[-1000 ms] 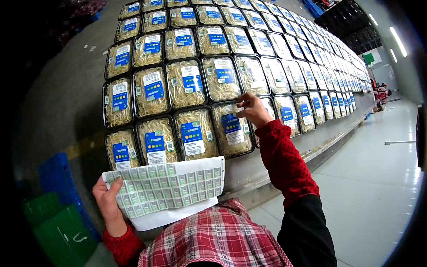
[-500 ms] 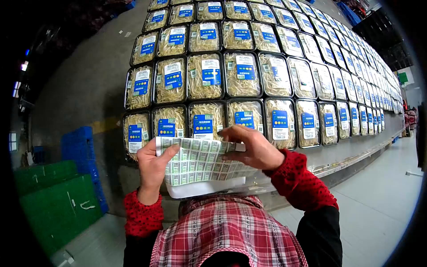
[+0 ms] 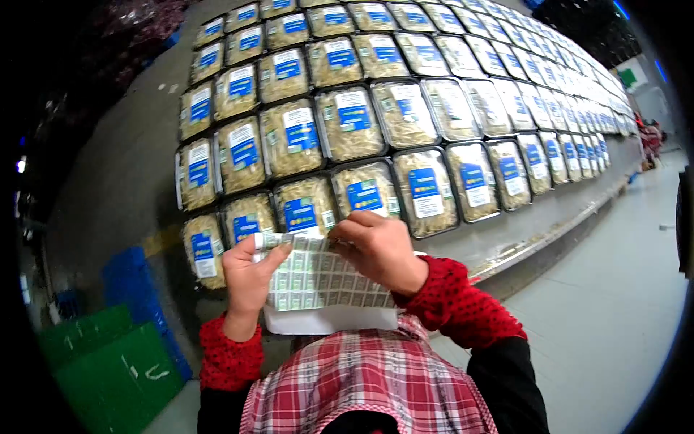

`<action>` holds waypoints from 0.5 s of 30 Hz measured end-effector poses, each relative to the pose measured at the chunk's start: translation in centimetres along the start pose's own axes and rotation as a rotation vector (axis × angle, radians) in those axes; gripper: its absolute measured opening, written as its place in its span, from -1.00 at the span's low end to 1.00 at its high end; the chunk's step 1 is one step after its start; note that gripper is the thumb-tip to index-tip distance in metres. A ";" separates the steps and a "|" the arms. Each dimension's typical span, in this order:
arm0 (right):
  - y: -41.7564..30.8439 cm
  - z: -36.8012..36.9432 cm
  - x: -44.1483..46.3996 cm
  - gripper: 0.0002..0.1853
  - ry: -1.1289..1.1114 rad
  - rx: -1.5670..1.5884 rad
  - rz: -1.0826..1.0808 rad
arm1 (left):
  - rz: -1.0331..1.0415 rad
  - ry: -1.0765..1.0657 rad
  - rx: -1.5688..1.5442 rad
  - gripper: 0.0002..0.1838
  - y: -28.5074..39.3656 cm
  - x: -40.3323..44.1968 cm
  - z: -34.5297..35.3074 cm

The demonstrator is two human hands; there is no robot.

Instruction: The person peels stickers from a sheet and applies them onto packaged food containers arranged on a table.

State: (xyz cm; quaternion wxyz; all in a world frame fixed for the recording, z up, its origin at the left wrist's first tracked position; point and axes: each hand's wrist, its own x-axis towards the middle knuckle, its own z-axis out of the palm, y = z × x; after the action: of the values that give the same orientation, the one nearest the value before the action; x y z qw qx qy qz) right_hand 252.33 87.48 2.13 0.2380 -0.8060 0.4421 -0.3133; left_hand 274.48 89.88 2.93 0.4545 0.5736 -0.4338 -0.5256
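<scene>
My left hand (image 3: 249,278) grips the left edge of a sheet of small green-and-white stickers (image 3: 303,278), thumb on top. White backing paper (image 3: 325,320) shows below the printed rows. Over the sheet's upper edge is my right hand (image 3: 383,249), its fingers curled together at the top row of stickers. What lies between those fingertips is hidden. Just beyond the sheet stand black trays of bean sprouts (image 3: 300,206) under clear film, with blue-and-white labels. Some of them also carry a small green-and-white sticker.
Several rows of the same trays cover the long table, whose front edge (image 3: 549,239) runs to the far right. At lower left stand a green box (image 3: 119,372) and a blue pallet-like object (image 3: 137,282). Pale floor (image 3: 578,325) lies to the right.
The view has turned and tilted, so the trays appear shifted left. My right hand has moved left along the sheet's top edge, its fingers now drawn closer together. My left hand keeps its grip.
</scene>
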 end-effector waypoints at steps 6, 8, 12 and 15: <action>-1.3 0.3 -1.3 -0.84 0.077 -0.408 -0.173 | -0.202 -0.072 -0.120 -0.93 -1.5 2.5 0.0; -0.7 0.2 -1.9 -0.81 0.085 -0.379 -0.282 | -0.244 -0.068 -0.114 -0.93 -2.9 3.4 0.0; 6.7 -1.2 -3.5 -0.87 0.315 0.539 0.339 | -0.244 0.118 -0.044 -0.86 -4.2 3.2 -1.7; 15.0 -7.3 -3.0 -0.77 0.430 0.518 1.019 | -0.221 0.178 -0.137 -0.85 -4.5 2.0 -2.6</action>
State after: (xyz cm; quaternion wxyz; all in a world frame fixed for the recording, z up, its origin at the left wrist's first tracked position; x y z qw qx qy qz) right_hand 237.45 81.81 -3.66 0.4515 -0.3277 0.7198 -0.4131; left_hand 277.27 89.08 -1.84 0.4687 0.6299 -0.2891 -0.5477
